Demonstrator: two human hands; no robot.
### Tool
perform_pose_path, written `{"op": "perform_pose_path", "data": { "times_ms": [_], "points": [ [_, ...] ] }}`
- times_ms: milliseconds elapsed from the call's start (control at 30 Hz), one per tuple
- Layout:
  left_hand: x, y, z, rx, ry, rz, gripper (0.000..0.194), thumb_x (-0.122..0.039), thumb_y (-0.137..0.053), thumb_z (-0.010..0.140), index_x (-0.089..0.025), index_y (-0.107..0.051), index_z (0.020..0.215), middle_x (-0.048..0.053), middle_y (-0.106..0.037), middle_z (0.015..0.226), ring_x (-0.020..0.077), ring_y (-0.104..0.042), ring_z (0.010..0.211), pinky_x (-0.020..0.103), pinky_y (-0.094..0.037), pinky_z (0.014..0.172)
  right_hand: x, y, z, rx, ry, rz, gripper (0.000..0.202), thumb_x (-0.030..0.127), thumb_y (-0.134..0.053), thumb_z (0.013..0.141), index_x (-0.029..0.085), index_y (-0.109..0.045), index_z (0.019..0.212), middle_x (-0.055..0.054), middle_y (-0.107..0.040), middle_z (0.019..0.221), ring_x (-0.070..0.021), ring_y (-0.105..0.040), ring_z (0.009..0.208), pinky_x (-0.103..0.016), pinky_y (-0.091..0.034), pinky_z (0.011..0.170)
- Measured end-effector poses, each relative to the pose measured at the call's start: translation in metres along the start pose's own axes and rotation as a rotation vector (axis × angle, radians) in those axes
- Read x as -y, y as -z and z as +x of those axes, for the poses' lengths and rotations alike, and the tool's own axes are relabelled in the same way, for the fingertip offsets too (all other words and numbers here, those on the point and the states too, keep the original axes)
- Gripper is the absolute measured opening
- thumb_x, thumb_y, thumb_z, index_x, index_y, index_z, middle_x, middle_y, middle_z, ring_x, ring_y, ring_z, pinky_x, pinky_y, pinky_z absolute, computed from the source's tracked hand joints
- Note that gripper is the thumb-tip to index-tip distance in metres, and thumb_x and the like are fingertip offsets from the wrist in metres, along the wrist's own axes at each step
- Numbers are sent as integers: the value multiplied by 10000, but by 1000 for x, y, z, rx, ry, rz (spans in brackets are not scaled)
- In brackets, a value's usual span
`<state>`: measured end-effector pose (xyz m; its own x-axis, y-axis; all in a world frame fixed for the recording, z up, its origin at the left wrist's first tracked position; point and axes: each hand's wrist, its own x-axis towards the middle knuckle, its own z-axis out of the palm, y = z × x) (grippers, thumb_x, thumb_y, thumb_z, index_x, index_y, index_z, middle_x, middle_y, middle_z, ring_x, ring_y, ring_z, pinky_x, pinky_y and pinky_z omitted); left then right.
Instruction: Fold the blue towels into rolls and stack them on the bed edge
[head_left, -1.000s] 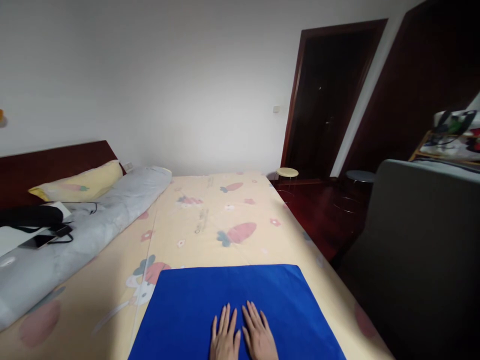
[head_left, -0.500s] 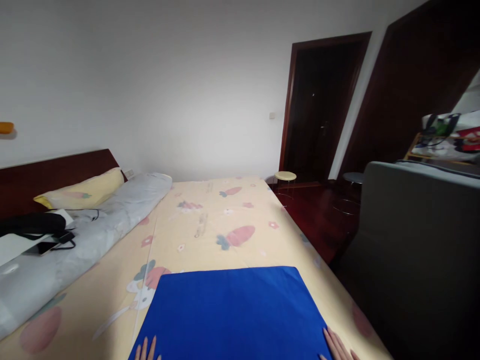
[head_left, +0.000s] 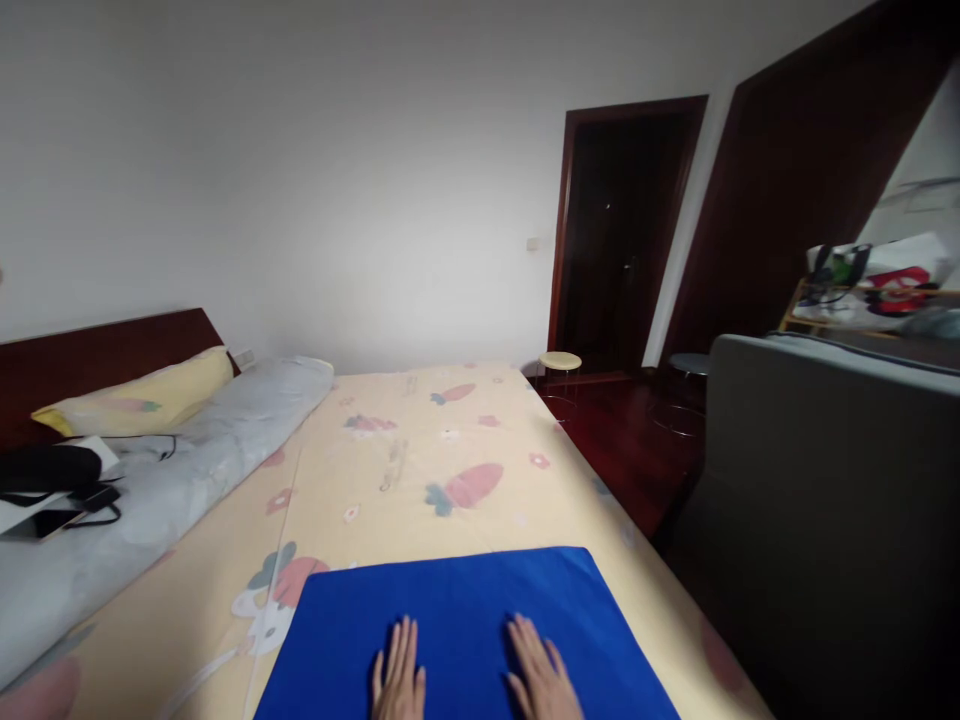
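A flat blue cloth (head_left: 457,610) lies spread over the near part of the bed, its bottom edge cut off by the frame. My left hand (head_left: 400,675) rests palm down on it, left of the middle, fingers stretched forward. To the right, my right hand (head_left: 541,672) also lies flat on the cloth with its thumb apart from the fingers. Neither hand grips anything. Under the cloth is a cream bedsheet (head_left: 420,450) printed with carrots, flowers and a rabbit.
On the left lie a rolled grey quilt (head_left: 225,430), a yellow pillow (head_left: 150,390), a phone (head_left: 56,522) and a black item with cables. A stool (head_left: 560,362) stands beyond the bed's far right corner. A dark grey panel (head_left: 810,500) rises at right.
Both hands have moved inward and forward from the cloth's side edges to its middle. The camera view has shifted slightly.
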<state>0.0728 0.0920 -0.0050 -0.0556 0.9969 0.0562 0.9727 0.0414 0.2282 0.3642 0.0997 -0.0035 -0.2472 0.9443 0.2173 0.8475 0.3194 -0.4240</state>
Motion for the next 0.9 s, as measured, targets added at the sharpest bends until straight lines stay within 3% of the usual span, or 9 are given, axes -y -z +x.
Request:
{"op": "perform_pose_path", "data": {
  "times_ms": [100, 167, 233, 333, 433, 500, 600, 767, 900],
  "points": [
    [-54, 9, 44, 124, -143, -22, 548, -299, -178, 919, -295, -148, 1467, -64, -175, 1566, 156, -177, 1455, 422, -206, 1185, 41, -21, 55, 126, 162, 78, 552, 507, -328, 950, 362, -197, 1465, -4, -273, 1530, -247, -318, 1396, -468, -335, 1123],
    [-59, 18, 69, 173, -115, 6, 546, -321, -177, 925, -285, -172, 1470, -45, -175, 1573, 164, -166, 1460, 446, -181, 1189, 43, -23, 82, 192, 206, 95, 550, 528, -333, 944, 376, -214, 1460, -10, -254, 1537, -257, -290, 1408, -495, -298, 1136],
    [-35, 27, 88, 192, -5, 58, 547, -365, -179, 933, -286, -176, 1475, -21, -162, 1583, 182, -151, 1465, 484, -155, 1187, 23, -13, 100, 232, 186, 80, 548, 549, -318, 942, 384, -225, 1456, -9, -225, 1549, -254, -244, 1426, -520, -241, 1154],
    [28, 37, 108, 137, 193, 126, 553, -414, -166, 941, -298, -144, 1481, -1, -116, 1600, 196, -95, 1474, 524, -126, 1178, -36, 14, 109, 213, -25, -25, 580, 589, -267, 934, 338, -255, 1457, -24, -208, 1559, -239, -190, 1443, -519, -170, 1173],
    [72, 38, 121, 59, 190, 125, 587, -507, -208, 924, -334, -136, 1480, -6, -144, 1602, 216, -55, 1479, 546, -150, 1164, -100, 37, 104, 105, -296, -178, 645, 614, -264, 917, 269, -268, 1461, -51, -234, 1555, -233, -181, 1445, -511, -139, 1178],
    [75, 34, 129, 45, 130, 117, 617, -562, -248, 903, -350, -161, 1476, -15, -169, 1599, 225, -46, 1480, 542, -166, 1161, -132, 43, 96, 48, -370, -228, 675, 626, -275, 906, 250, -256, 1466, -50, -258, 1551, -226, -189, 1442, -504, -147, 1177],
    [57, 27, 136, 36, 71, 116, 639, -593, -275, 886, -347, -203, 1472, -16, -196, 1594, 233, -47, 1480, 531, -177, 1160, -154, 45, 89, 31, -380, -235, 698, 638, -248, 903, 240, -227, 1475, -42, -252, 1554, -213, -176, 1444, -494, -155, 1176],
    [48, 32, 134, -24, 2, 130, 643, -590, -298, 884, -331, -230, 1469, -3, -253, 1578, 246, -71, 1478, 522, -184, 1162, -144, 50, 94, 22, -390, -251, 711, 616, -251, 901, 194, -259, 1473, -66, -262, 1548, -239, -195, 1439, -509, -153, 1174],
    [49, 44, 128, -72, -34, 140, 606, -535, -284, 913, -316, -205, 1473, 4, -279, 1566, 248, -105, 1473, 513, -194, 1164, -75, 31, 92, -177, -339, -265, 624, 469, -296, 917, 136, -359, 1441, -142, -303, 1522, -302, -265, 1416, -563, -234, 1132]
  ]
}}
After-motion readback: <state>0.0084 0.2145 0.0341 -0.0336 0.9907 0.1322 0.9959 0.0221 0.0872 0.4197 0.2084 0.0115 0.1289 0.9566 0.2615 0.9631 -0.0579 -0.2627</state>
